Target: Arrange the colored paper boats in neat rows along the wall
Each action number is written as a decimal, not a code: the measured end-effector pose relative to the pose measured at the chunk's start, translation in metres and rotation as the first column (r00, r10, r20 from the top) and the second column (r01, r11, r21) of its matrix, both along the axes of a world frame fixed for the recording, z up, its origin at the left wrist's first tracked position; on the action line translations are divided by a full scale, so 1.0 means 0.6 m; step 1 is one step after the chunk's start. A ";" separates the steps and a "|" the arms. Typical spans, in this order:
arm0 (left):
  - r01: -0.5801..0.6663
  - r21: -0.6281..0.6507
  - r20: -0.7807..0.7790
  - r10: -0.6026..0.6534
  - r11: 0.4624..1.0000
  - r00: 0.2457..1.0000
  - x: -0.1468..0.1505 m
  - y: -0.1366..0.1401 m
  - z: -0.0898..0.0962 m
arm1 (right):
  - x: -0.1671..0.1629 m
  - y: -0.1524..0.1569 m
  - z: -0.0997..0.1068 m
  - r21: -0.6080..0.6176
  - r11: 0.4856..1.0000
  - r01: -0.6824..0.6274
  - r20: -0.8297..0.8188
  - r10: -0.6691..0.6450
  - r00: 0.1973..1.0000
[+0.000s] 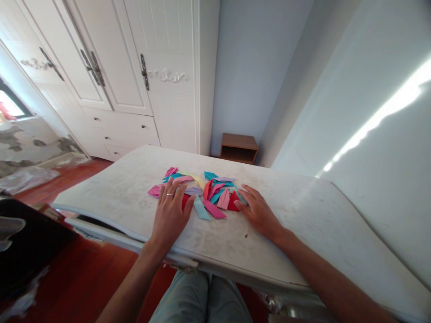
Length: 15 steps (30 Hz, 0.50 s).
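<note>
Several folded paper pieces in pink, red, blue, yellow and lilac lie in a loose heap on the white table [111, 193]. My left hand [172, 208], with a ring on one finger, rests flat over the heap's left side, fingers spread. Just right of its thumb is a pale blue folded paper strip [201, 208]. At the heap's right edge my right hand [256, 210] lies with fingers apart, touching or right beside a red folded paper piece [233, 202]. A magenta paper strip [214, 209] sits between the hands. Some pieces are partly hidden under my left hand.
A white wardrobe [175, 107] stands behind the table, with a small brown open cabinet [239, 140] near the corner. The pale wall [363, 148] runs along the right. A partly open drawer [104, 233] shows at the table's front left. A black object [30, 251] stands at left.
</note>
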<state>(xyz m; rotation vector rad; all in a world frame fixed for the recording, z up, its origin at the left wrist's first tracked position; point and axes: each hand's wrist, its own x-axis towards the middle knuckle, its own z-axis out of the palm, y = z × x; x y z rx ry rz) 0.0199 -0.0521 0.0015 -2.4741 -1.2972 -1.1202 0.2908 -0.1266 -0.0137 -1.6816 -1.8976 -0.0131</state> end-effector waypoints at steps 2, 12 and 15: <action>0.076 0.045 0.103 -0.080 0.996 0.991 0.002 -0.020 0.007 | 0.002 -0.002 0.004 0.025 1.000 -0.013 -0.062 0.015 0.998; 0.310 -0.240 0.357 -0.214 0.920 0.909 0.008 -0.209 0.012 | -0.001 -0.066 0.056 0.159 0.985 0.065 -0.390 0.002 0.921; 0.455 -0.263 0.170 -0.423 0.851 0.890 -0.028 -0.261 0.016 | -0.009 -0.132 0.074 0.229 0.949 0.215 -0.570 -0.048 0.820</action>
